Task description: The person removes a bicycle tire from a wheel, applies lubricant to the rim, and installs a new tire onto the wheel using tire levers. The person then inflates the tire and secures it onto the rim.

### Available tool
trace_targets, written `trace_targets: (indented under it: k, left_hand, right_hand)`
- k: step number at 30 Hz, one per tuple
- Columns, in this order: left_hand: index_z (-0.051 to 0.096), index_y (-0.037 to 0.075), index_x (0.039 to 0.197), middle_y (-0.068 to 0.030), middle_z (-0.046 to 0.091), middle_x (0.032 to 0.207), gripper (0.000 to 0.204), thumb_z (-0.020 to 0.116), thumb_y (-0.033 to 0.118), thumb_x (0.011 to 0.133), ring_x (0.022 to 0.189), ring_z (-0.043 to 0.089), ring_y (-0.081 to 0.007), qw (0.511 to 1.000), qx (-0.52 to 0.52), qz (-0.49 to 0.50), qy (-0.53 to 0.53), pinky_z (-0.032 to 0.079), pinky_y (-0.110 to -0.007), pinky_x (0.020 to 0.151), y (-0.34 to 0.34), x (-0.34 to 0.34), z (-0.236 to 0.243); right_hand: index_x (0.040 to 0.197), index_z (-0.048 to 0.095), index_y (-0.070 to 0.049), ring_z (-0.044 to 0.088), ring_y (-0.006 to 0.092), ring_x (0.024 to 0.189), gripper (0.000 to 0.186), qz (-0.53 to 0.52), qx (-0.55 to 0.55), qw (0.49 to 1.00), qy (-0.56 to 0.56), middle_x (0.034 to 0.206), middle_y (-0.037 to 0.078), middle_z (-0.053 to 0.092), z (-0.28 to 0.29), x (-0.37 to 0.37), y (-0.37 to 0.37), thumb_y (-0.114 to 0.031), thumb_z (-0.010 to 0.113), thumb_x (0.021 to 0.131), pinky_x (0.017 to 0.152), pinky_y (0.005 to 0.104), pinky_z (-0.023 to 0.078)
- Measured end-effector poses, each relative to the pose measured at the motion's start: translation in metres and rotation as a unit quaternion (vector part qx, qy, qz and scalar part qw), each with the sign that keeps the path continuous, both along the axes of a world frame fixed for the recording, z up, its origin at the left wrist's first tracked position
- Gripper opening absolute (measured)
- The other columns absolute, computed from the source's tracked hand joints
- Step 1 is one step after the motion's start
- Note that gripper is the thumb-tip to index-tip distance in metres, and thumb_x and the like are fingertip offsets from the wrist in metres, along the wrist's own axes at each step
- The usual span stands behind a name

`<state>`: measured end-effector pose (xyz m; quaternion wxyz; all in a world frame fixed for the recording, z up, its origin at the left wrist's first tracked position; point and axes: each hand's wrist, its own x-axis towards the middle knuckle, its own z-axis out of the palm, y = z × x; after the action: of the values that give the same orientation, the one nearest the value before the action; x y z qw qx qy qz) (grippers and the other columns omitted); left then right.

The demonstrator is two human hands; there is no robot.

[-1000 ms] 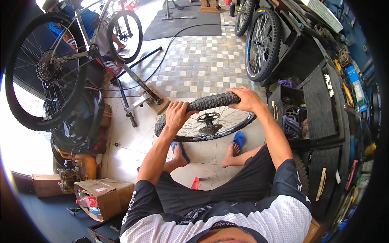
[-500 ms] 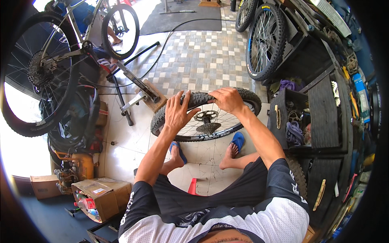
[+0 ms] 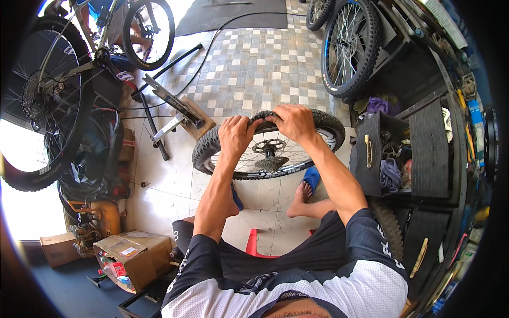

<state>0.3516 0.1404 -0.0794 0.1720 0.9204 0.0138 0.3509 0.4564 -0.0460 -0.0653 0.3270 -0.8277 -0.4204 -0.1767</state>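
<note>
A bicycle wheel with a knobby black tyre (image 3: 333, 127) leans in front of me between my feet, tilted so its spokes and hub face up toward me. My left hand (image 3: 235, 137) is closed over the tyre's upper edge, fingers curled on the far side and thumb pointing inward. Close beside it, my right hand (image 3: 295, 124) grips the same stretch of tyre. The thumbs are nearly together at the top. A cassette (image 3: 272, 163) and a disc rotor (image 3: 266, 146) sit at the hub. My palms hide part of the tyre and rim.
A repair stand (image 3: 177, 103) on a wooden block stands beyond the wheel, left of centre. A mountain bike (image 3: 58, 74) is at the left, with another person behind it. More wheels (image 3: 351, 47) lean at the right near open drawers (image 3: 389, 153). A cardboard box (image 3: 140, 257) lies lower left.
My left hand has gone from lying rather flat to curling round the tyre, and has moved right toward my right hand. My right hand has shifted slightly up and left.
</note>
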Motion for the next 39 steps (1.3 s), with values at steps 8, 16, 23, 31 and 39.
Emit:
trace_targets:
  k: [8, 16, 23, 31, 39]
  left_hand:
    - [0.064, -0.003, 0.067, -0.0204, 0.057, 0.056, 0.059, 0.083, 0.05, 0.085, 0.052, 0.059, -0.0378, 0.963, -0.162, -0.005, 0.215, 0.047, -0.046, 0.055, 0.013, 0.005, 0.027]
    - [0.067, 0.006, 0.127, -0.0114, 0.07, 0.113, 0.066, 0.085, 0.049, 0.08, 0.109, 0.064, -0.0329, 0.993, 0.025, -0.061, 0.102, 0.046, -0.047, 0.098, -0.002, -0.044, 0.027]
    - [0.066, 0.007, 0.117, -0.0107, 0.067, 0.115, 0.054, 0.086, 0.041, 0.081, 0.108, 0.061, -0.0338, 0.99, 0.13, -0.052, 0.02, 0.045, -0.047, 0.095, -0.036, -0.053, 0.01]
    - [0.068, 0.006, 0.1, -0.0111, 0.063, 0.087, 0.034, 0.075, 0.039, 0.093, 0.086, 0.06, -0.0341, 0.984, 0.136, -0.118, 0.013, 0.047, -0.047, 0.08, -0.04, -0.039, -0.004]
    - [0.055, 0.004, 0.073, -0.0153, 0.058, 0.073, 0.04, 0.074, 0.031, 0.096, 0.072, 0.059, -0.0373, 0.994, 0.099, -0.046, 0.003, 0.047, -0.048, 0.066, -0.032, -0.033, -0.013]
  right_hand:
    - [0.089, 0.074, -0.011, 0.072, 0.0341, 0.075, 0.038, -0.015, -0.055, 0.996, 0.068, 0.08, 0.009, 0.073, 0.01, -0.008, -0.002, -0.048, 0.08, 0.085, 0.064, 0.0457, 0.055]
    - [0.09, 0.073, -0.013, 0.071, 0.0338, 0.078, 0.035, 0.01, -0.034, 0.995, 0.093, 0.082, 0.009, 0.072, 0.01, -0.005, -0.063, -0.045, 0.082, 0.083, 0.066, 0.0459, 0.053]
    - [0.107, 0.069, -0.012, 0.069, 0.0345, 0.097, 0.046, -0.01, -0.032, 0.995, 0.091, 0.099, 0.009, 0.071, 0.009, -0.02, -0.099, -0.043, 0.087, 0.077, 0.084, 0.0468, 0.054]
    - [0.112, 0.07, -0.012, 0.07, 0.0271, 0.107, 0.045, 0.064, -0.16, 0.985, -0.029, 0.107, 0.01, 0.074, 0.012, -0.026, -0.076, -0.052, 0.073, 0.091, 0.097, 0.0447, 0.054]
    - [0.085, 0.068, -0.011, 0.074, 0.0294, 0.084, 0.041, 0.024, -0.116, 0.993, -0.026, 0.077, 0.007, 0.07, -0.005, -0.038, -0.05, -0.051, 0.069, 0.092, 0.076, 0.0446, 0.058]
